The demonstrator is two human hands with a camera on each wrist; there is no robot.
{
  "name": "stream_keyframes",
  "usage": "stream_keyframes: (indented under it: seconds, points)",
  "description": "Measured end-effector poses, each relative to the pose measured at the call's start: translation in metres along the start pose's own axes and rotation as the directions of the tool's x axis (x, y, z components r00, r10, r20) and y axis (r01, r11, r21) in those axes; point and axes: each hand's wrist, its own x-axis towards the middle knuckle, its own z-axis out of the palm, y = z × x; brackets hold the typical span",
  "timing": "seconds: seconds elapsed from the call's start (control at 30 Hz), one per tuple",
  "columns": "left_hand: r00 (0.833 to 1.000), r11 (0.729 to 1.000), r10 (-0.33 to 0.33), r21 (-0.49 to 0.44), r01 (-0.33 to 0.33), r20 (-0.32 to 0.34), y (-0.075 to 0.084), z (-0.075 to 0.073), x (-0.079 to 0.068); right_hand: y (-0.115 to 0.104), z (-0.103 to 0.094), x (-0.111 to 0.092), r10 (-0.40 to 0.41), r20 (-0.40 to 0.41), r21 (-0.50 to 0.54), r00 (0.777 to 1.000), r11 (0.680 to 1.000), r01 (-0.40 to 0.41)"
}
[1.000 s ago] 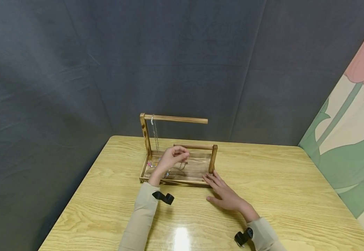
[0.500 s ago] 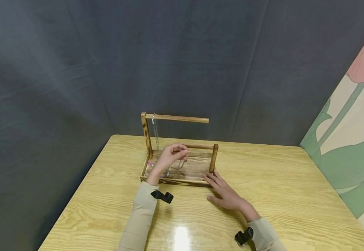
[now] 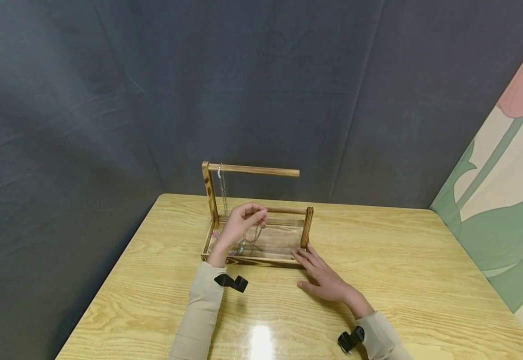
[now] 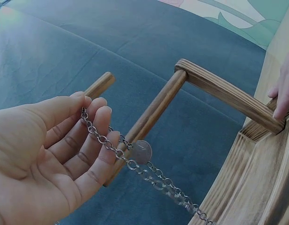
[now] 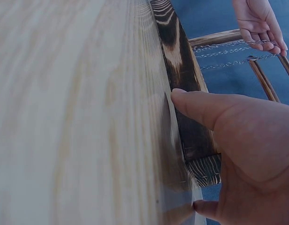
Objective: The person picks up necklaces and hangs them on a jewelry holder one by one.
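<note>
My left hand is over the wooden jewelry stand, thumb and fingertips pinching a silver chain necklace. A small round disc hangs on the chain, and the strands slope down into the stand's tray. Colored beads at the lower end of the chain are low over the tray, partly behind my wrist. With fingers extended, my right hand rests against the tray's front right corner; in the right wrist view its thumb touches the dark-grained wooden side.
Another chain with pale beads hangs near the left post from the upper rod, whose right end is free. A lower rod joins the short right post. Pink beads lie in the tray's left part. A dark curtain backs the table.
My left hand has shifted slightly up and left, lifting more of the chain, so its beads trail beneath the hand. The right hand stays in place.
</note>
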Motion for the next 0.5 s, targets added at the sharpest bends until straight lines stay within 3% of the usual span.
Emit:
stream_keyframes:
  seconds: [0.5]
  points:
    - [0.998, 0.999, 0.034, -0.003, -0.035, -0.052, 0.0061, -0.0032, 0.0005, -0.0014, -0.0013, 0.0006, 0.007, 0.011, 0.007, 1.000, 1.000, -0.007]
